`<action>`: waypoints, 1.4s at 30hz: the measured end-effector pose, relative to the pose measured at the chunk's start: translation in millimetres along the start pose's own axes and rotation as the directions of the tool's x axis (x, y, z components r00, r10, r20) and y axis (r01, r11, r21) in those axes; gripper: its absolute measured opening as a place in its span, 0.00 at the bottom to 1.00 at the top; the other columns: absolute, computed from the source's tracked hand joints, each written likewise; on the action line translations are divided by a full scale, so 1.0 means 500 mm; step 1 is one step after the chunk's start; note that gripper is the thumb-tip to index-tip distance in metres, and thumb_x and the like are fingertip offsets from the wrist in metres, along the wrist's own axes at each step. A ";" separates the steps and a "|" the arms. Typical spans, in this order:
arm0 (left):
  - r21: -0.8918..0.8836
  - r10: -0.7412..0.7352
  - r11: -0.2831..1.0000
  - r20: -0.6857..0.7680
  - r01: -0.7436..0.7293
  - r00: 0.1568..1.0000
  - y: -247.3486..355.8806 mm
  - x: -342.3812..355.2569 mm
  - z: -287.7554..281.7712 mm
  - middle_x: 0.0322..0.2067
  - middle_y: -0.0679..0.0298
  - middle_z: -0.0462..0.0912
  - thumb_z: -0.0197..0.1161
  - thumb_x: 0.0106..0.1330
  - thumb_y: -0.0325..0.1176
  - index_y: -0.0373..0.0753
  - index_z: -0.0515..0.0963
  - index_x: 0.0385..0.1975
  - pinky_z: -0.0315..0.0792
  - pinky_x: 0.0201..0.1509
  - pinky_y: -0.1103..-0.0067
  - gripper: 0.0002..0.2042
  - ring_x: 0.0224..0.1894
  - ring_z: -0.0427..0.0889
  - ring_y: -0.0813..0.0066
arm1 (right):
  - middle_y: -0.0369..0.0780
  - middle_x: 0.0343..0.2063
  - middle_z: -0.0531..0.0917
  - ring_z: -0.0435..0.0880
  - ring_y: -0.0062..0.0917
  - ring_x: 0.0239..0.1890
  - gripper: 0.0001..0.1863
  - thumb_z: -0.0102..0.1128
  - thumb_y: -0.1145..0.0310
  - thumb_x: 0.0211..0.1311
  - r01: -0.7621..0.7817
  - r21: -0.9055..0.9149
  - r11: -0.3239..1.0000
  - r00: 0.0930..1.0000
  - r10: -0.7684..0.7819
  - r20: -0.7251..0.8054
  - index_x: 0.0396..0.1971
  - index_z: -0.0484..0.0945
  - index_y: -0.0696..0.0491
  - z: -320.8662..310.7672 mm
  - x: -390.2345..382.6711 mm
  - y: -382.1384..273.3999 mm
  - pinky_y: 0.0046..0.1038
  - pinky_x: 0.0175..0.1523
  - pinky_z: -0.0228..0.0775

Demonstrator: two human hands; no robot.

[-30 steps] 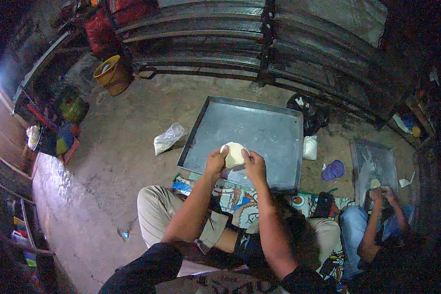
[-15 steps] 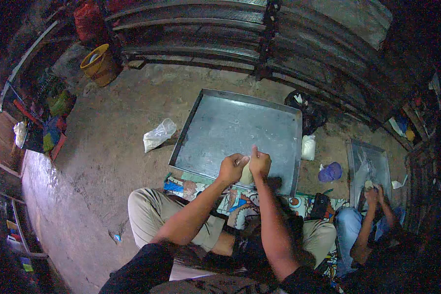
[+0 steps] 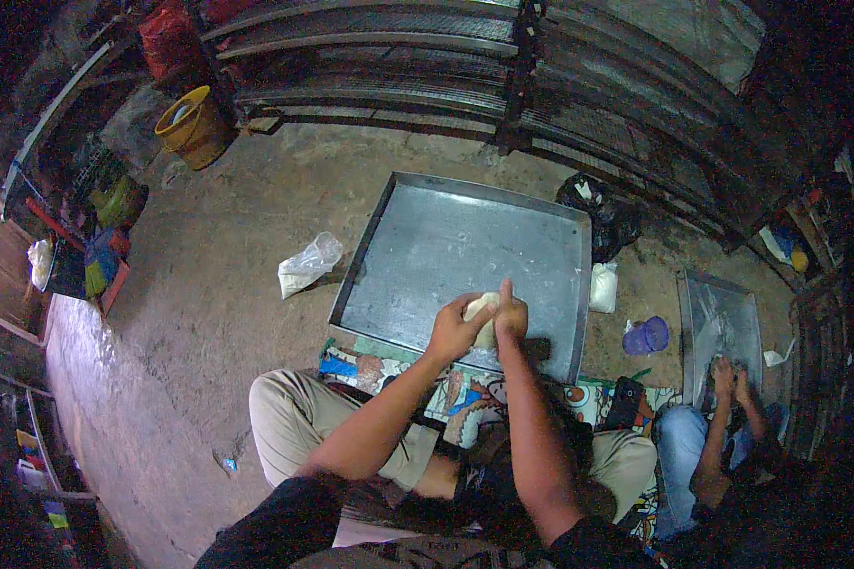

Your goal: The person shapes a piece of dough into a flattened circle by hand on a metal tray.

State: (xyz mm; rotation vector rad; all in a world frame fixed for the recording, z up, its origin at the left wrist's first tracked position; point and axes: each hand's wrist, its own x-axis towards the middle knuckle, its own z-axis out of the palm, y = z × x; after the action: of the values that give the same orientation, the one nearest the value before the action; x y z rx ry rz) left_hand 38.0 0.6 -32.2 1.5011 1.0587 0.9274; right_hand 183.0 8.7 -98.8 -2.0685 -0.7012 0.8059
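A pale lump of dough (image 3: 483, 332) is gripped between my two hands over the near part of a large, shallow metal tray (image 3: 427, 247). My left hand (image 3: 454, 332) curls round the dough's left side, thumb on its top. Against its right side my right hand (image 3: 511, 317) is closed, thumb pointing up and away from me. The fingers hide part of the dough. Faint white smears mark the tray's bare metal.
Left of the tray stands a clear bag of white powder (image 3: 306, 267); another white bag (image 3: 603, 287) and a purple container (image 3: 646, 336) are at its right. A co-worker's hands (image 3: 728, 381) are over a smaller tray (image 3: 721, 308). Behind are a yellow bucket (image 3: 197, 133) and dark racks.
My left hand has shifted its grip, showing more of the dough's top. The co-worker's hands have moved slightly. The whole view has shifted a little.
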 end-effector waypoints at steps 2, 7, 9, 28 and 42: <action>0.090 -0.120 0.989 0.067 0.114 0.991 -0.017 -0.005 -0.047 0.29 0.58 0.84 0.64 0.66 0.43 0.33 0.80 0.37 0.75 0.36 0.75 0.16 0.30 0.81 0.74 | 0.51 0.27 0.85 0.84 0.51 0.33 0.39 0.40 0.32 0.64 0.195 -0.119 0.974 0.981 -0.194 0.021 0.30 0.87 0.54 0.014 -0.052 -0.058 0.46 0.44 0.73; 0.133 0.116 0.986 -0.095 -0.103 0.989 0.024 -0.017 -0.019 0.22 0.53 0.79 0.65 0.65 0.42 0.33 0.78 0.27 0.69 0.28 0.69 0.16 0.22 0.77 0.64 | 0.53 0.27 0.85 0.85 0.48 0.31 0.37 0.46 0.34 0.64 0.252 -0.230 0.940 0.942 -0.293 -0.164 0.30 0.86 0.56 -0.027 -0.077 -0.108 0.46 0.42 0.73; 0.283 0.247 0.935 -0.092 -0.212 0.965 0.051 -0.019 -0.021 0.20 0.52 0.75 0.64 0.65 0.42 0.33 0.76 0.25 0.66 0.27 0.68 0.16 0.21 0.74 0.57 | 0.52 0.25 0.84 0.85 0.47 0.29 0.37 0.47 0.34 0.64 0.258 -0.181 0.949 0.930 -0.294 -0.219 0.29 0.86 0.57 -0.046 -0.087 -0.131 0.45 0.41 0.73; 0.419 0.238 0.895 -0.157 -0.153 0.959 0.010 0.000 -0.031 0.25 0.45 0.79 0.55 0.69 0.35 0.31 0.78 0.31 0.71 0.32 0.63 0.12 0.28 0.79 0.44 | 0.53 0.23 0.82 0.81 0.54 0.29 0.30 0.41 0.49 0.72 0.489 -0.252 0.835 0.870 -0.488 0.070 0.21 0.81 0.56 -0.012 -0.125 -0.132 0.48 0.37 0.73; -0.318 -0.208 0.931 -0.056 0.180 0.977 0.004 0.027 -0.033 0.33 0.63 0.81 0.56 0.72 0.46 0.36 0.77 0.43 0.73 0.36 0.74 0.17 0.31 0.79 0.75 | 0.54 0.36 0.85 0.82 0.50 0.44 0.39 0.27 0.40 0.72 -0.038 0.243 0.969 0.984 -0.006 0.178 0.38 0.81 0.59 0.032 0.010 0.016 0.45 0.53 0.70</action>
State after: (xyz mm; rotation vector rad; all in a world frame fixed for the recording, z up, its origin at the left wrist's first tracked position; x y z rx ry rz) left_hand 27.1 18.3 -26.8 1.0827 1.0477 0.9766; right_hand 175.8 15.4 -114.7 -1.7964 -0.6454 1.0423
